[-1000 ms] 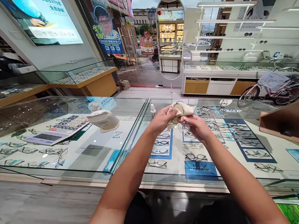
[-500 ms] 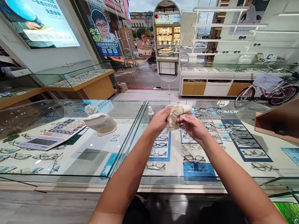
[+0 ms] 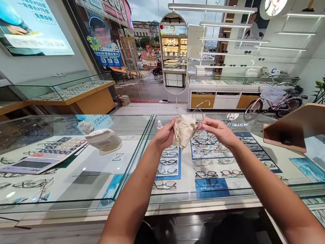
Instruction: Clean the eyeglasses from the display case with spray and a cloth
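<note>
Above the glass counter, my left hand [image 3: 165, 134] is closed on a crumpled beige cleaning cloth [image 3: 184, 132]. My right hand [image 3: 216, 130] pinches a thin-rimmed pair of eyeglasses [image 3: 197, 114] just right of the cloth. One round lens and a temple arm of the glasses stick up above the fingers. The cloth covers the other part of the glasses, so I cannot see that side. Behind my left hand a small white spray bottle [image 3: 159, 125] stands on the counter.
The glass display counter [image 3: 171, 195] holds several rows of eyeglasses under its top. On it at the left are a calculator [image 3: 38, 161] and a white device [image 3: 104, 140]. A wooden-looking board [image 3: 306, 125] stands at the right. An oval mirror [image 3: 175, 54] is farther back.
The eyeglasses have come into clear view beside the cloth, one lens now uncovered. My right hand has moved a little away from my left. The camera view has shifted to the right.
</note>
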Demonstrator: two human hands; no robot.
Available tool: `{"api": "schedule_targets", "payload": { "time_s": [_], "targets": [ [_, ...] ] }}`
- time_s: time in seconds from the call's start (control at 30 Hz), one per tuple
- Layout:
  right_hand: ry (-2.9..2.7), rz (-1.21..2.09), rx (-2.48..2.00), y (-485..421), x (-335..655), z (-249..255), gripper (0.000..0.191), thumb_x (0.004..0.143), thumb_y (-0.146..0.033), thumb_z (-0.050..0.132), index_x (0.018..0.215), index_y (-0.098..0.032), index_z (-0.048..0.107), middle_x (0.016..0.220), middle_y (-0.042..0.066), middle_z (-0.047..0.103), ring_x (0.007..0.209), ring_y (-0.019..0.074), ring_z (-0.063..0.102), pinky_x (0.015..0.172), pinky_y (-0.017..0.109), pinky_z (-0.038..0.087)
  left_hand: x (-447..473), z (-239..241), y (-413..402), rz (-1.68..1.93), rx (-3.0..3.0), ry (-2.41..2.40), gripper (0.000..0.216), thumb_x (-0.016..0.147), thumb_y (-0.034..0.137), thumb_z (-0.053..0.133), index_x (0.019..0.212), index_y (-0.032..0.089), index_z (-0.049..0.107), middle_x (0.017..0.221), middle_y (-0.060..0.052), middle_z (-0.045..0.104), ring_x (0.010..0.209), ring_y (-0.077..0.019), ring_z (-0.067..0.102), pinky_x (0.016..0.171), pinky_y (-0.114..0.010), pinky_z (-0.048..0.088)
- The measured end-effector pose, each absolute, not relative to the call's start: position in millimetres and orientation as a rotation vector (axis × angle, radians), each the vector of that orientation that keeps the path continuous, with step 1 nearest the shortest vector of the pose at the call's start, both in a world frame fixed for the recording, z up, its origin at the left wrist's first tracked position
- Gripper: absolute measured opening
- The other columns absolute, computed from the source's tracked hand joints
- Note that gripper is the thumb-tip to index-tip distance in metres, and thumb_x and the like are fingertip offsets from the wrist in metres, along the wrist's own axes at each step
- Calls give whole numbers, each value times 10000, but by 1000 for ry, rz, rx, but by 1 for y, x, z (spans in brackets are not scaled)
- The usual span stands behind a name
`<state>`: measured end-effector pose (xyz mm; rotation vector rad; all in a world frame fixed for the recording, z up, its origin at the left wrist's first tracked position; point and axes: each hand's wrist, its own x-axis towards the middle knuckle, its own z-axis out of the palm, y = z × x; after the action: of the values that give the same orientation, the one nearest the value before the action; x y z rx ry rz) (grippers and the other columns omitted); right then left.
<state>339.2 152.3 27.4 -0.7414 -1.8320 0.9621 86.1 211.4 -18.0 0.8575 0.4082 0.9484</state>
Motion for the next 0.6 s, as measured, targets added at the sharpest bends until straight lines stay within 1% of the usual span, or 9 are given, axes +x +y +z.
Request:
{"api": "schedule_targets", "payload": {
  "time_s": [0.07, 0.17, 0.27, 0.33, 0.43, 0.53, 0.6],
  "targets": [
    [-2105, 669, -797, 147, 345, 39, 341, 1057, -513, 590, 966, -243, 776, 1035, 70, 698, 1016, 256, 598, 949, 407, 430, 82, -18, 212, 887, 874, 392, 483, 1080, 510, 553, 1243, 100, 751, 1161, -169, 812, 1131, -260, 776, 1030, -355, 586],
    [-2450, 117, -885, 138, 346, 53, 303, 1105, -359, 505, 1012, -222, 759, 1092, 105, 717, 996, 267, 562, 922, 426, 403, 76, -18, 213, 819, 914, 374, 516, 1068, 561, 549, 1194, 109, 764, 1055, -158, 824, 1028, -264, 798, 957, -362, 612],
    [-2670, -433, -937, 132, 345, 62, 259, 1084, -217, 510, 1031, -213, 764, 1132, 126, 732, 991, 286, 534, 878, 431, 363, 75, -18, 213, 721, 965, 333, 544, 1040, 617, 570, 1109, 117, 772, 966, -153, 821, 913, -259, 805, 878, -352, 626],
    [-2754, -672, -903, 131, 343, 66, 241, 1053, -147, 538, 1031, -224, 766, 1131, 120, 731, 1021, 296, 535, 892, 434, 352, 76, -18, 211, 688, 1004, 356, 549, 1020, 631, 597, 1044, 112, 773, 928, -159, 814, 870, -256, 799, 854, -347, 628],
    [-2830, -765, -791, 134, 342, 70, 243, 1029, -111, 570, 998, -262, 758, 1109, 86, 732, 1045, 293, 538, 912, 425, 360, 78, -18, 206, 691, 1090, 499, 529, 986, 629, 657, 955, 114, 773, 861, -155, 802, 807, -255, 782, 806, -355, 628],
    [-2879, -665, -675, 139, 339, 70, 263, 1026, -107, 576, 960, -286, 757, 1144, 66, 739, 1070, 285, 544, 919, 423, 381, 78, -18, 200, 659, 1190, 612, 559, 888, 676, 759, 882, 118, 780, 820, -155, 793, 708, -247, 747, 674, -337, 597],
    [-2892, -535, -618, 143, 336, 69, 278, 1026, -105, 572, 952, -291, 764, 1146, 60, 743, 1083, 282, 554, 932, 426, 393, 77, -18, 198, 585, 1239, 612, 596, 816, 713, 810, 845, 118, 787, 797, -149, 785, 635, -222, 707, 589, -310, 554]
  ]
}}
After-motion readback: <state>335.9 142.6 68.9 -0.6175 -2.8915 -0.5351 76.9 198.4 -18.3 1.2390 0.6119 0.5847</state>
